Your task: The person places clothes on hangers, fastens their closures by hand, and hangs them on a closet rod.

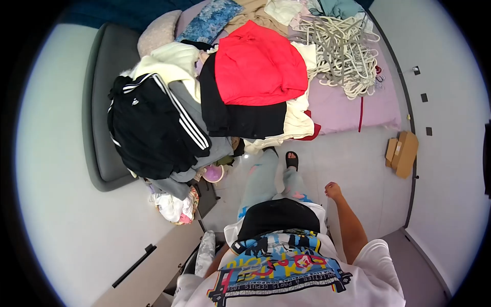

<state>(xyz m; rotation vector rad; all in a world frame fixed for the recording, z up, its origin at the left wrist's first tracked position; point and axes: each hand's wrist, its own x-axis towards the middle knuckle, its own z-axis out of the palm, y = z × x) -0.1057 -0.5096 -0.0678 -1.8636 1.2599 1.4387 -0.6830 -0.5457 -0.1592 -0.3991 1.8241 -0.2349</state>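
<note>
Right fingers point(330, 190): curled loosely inward, bunched near one another, hanging over the tiled floor point(358, 174); cannot tell whether fully closed or around anything.
Left fingers: hidden from view past the left forearm point(217, 261); cannot tell whether apart or together.
Trousers point(261, 180): just left of the right fingers, pale blue-grey with coloured patches, worn on both legs.
Dark sandal point(291, 160): ahead and slightly left of the right fingers, worn on a foot.
Red garment point(261, 66): well ahead and left of the right fingers, lying spread on top of a pile.
Black garment point(255, 120): directly under the red one, nearer to the right fingers.
Cream cloth point(297, 120): showing from beneath both, nearer still, along the bed edge.
Hangers point(340, 56): heaped in a tangle far ahead of the right fingers, resting on the lilac sheet point(340, 112).
Striped black garment point(153, 123): far left of the right fingers, draped over grey clothing point(186, 105).
White cloth point(171, 205): well left of the right fingers, bundled low beneath the grey clothing.
Cardboard box point(404, 155): right and ahead of the right fingers, standing near the wall point(445, 123).
</note>
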